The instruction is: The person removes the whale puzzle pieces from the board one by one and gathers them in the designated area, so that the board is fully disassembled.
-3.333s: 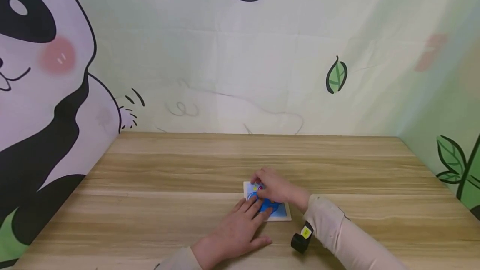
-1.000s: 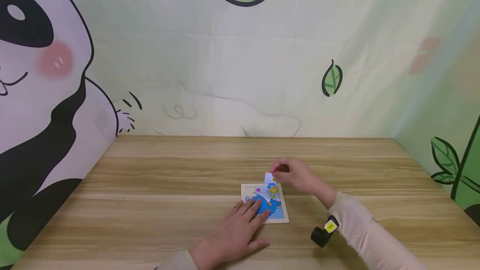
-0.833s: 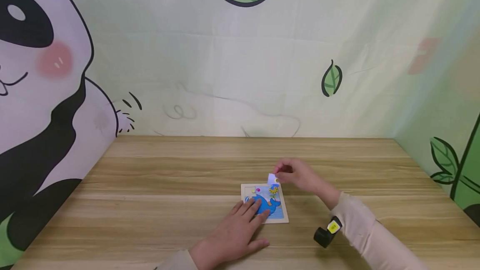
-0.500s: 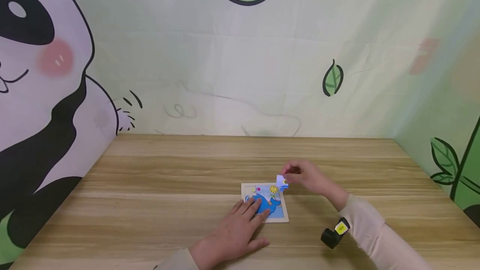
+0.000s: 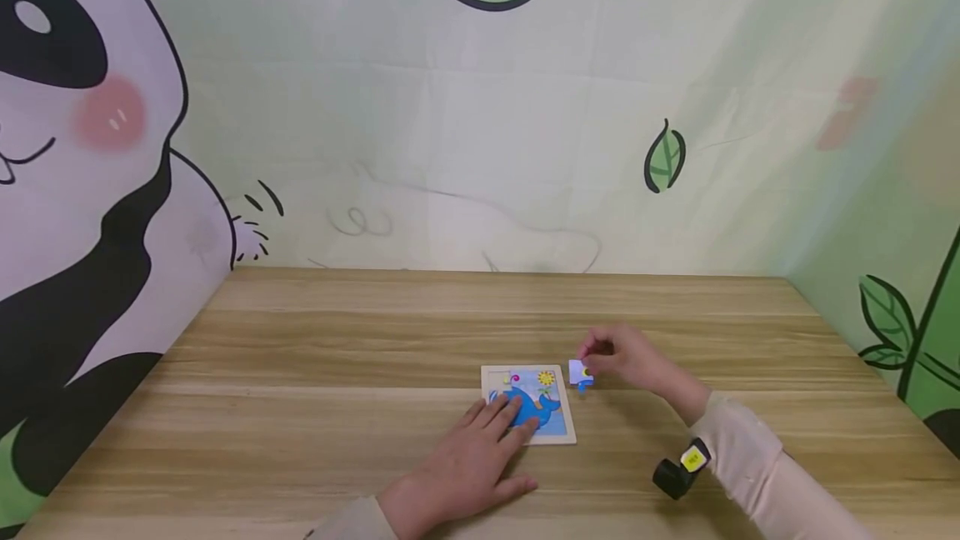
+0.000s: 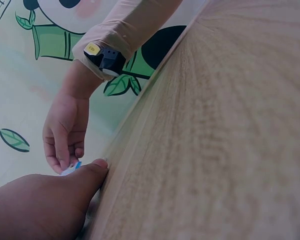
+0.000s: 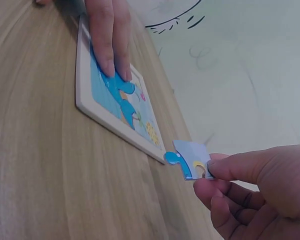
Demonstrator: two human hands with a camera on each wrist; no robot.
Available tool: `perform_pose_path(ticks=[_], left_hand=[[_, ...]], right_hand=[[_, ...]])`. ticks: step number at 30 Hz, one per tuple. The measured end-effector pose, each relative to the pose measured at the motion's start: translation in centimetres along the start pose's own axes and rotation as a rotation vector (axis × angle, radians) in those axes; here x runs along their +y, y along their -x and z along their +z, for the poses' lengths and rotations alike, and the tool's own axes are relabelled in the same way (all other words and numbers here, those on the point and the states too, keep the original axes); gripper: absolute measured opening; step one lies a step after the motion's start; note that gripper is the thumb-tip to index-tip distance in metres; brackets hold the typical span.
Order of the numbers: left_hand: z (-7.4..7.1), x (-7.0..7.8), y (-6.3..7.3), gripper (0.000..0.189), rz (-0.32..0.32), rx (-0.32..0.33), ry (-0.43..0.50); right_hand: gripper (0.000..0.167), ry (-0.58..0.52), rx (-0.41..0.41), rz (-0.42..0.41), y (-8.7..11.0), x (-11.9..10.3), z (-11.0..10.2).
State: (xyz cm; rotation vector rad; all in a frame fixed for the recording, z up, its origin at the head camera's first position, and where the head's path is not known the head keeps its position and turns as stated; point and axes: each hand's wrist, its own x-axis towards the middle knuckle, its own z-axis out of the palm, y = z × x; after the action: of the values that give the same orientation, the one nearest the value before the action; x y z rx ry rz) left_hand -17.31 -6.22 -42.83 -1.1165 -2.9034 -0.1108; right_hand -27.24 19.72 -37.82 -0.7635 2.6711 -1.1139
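Observation:
A jigsaw puzzle (image 5: 553, 423) with a blue whale and a yellow sun lies in a pale wooden frame on the table. My left hand (image 5: 468, 465) rests on its lower left part, fingers spread and nearly straight, hiding that part of the picture. Just off the frame's upper right corner, my right hand (image 5: 626, 361) pinches a puzzle piece (image 7: 190, 159) between thumb and fingers. White and blue, with a knob and a bit of yellow, the piece is held above the table. Near the frame's upper left corner, a beige patch shows inside the puzzle.
The wooden table (image 5: 337, 323) reaches back to a printed wall (image 5: 480, 132) with a panda and leaves. A black wrist camera (image 5: 678, 473) hangs from the right sleeve, close above the tabletop.
My right hand, earlier over the puzzle's upper left, has lifted out the puzzle piece and carried it rightward past the frame. My left hand has stayed in place.

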Motion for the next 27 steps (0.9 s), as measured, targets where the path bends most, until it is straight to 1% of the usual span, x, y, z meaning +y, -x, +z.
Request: perform_pose_path(ticks=[6,11,23,27], left_hand=[[0.1,-0.1,0.0,0.068,0.0,-0.002,0.001],[0.2,-0.1,-0.1,0.069,0.002,0.002,-0.002],[0.4,-0.1,-0.1,0.069,0.015,0.031,-0.023],[0.4,-0.2,-0.1,0.068,0.015,0.023,-0.022]], right_hand=[[0.005,0.016,-0.037,0.006,0.2,0.8,0.0],[0.005,0.025,-0.05,0.033,0.1,1.4,-0.1],[0.005,0.097,-0.034,0.073,-0.3,2.3,0.4],[0.005,0.102,-0.026,0.084,-0.3,2.3,0.6]])
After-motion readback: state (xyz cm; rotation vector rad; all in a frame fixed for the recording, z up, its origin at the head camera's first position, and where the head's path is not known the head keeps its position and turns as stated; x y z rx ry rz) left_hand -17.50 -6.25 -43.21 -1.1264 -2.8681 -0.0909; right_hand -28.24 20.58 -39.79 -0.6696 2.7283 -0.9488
